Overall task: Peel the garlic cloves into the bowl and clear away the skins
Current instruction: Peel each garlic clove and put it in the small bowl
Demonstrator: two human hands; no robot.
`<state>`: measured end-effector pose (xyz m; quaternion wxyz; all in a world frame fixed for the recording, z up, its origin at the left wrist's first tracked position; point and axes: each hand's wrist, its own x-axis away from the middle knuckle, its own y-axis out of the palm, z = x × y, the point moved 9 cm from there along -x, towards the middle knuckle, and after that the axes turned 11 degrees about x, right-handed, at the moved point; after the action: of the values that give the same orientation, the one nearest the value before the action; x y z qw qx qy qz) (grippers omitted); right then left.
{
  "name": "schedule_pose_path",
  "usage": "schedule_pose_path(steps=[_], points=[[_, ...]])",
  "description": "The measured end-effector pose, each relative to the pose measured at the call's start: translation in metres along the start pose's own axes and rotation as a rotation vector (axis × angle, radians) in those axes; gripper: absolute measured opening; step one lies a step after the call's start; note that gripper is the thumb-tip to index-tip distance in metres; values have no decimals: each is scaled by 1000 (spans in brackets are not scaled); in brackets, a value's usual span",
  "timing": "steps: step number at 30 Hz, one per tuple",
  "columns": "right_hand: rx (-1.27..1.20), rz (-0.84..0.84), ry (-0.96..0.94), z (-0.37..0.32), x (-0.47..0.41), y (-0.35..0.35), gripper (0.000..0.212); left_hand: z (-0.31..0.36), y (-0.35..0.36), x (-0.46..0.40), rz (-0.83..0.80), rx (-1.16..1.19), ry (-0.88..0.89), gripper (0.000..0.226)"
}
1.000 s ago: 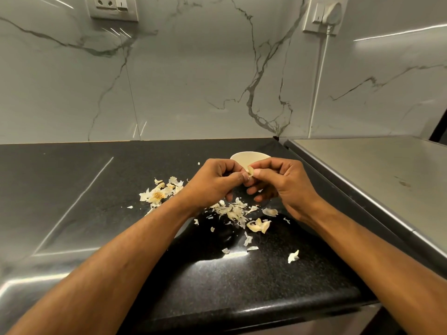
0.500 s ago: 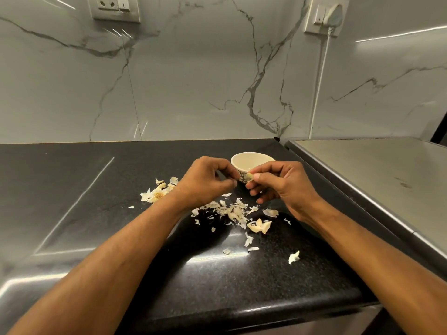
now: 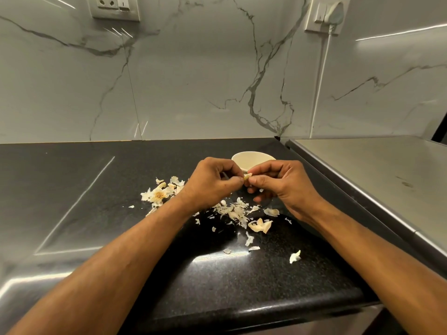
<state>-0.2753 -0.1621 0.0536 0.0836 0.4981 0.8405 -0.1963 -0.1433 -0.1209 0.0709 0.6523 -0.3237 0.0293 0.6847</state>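
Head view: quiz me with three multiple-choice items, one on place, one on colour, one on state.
1. Where does the small cream bowl stand?
A. On the black speckled countertop, behind the hands
B. On the steel surface
C. At the counter's front edge

2. What colour is the wall?
A. Plain blue
B. White marble with grey veins
C. Red brick

3. What is the left hand doing?
A. Lying flat on the counter
B. Lifting the bowl
C. Pinching the pale garlic clove together with the right hand

Answers: 1 A, its rim shows beyond the knuckles; 2 B, veins cross the panels; 3 C, both sets of fingertips meet on the clove.
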Motion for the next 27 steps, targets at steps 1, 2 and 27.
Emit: schedule_pose_path(steps=[1, 2, 27], points=[[17, 0, 1, 1, 0, 1, 13, 0, 2, 1, -4, 5, 2, 10], [35, 0, 1, 2, 0, 1, 8, 0, 4, 2, -2, 8, 7, 8], [-28, -24, 184, 15, 0, 0, 7, 3, 6, 0, -30, -135, 145, 12]])
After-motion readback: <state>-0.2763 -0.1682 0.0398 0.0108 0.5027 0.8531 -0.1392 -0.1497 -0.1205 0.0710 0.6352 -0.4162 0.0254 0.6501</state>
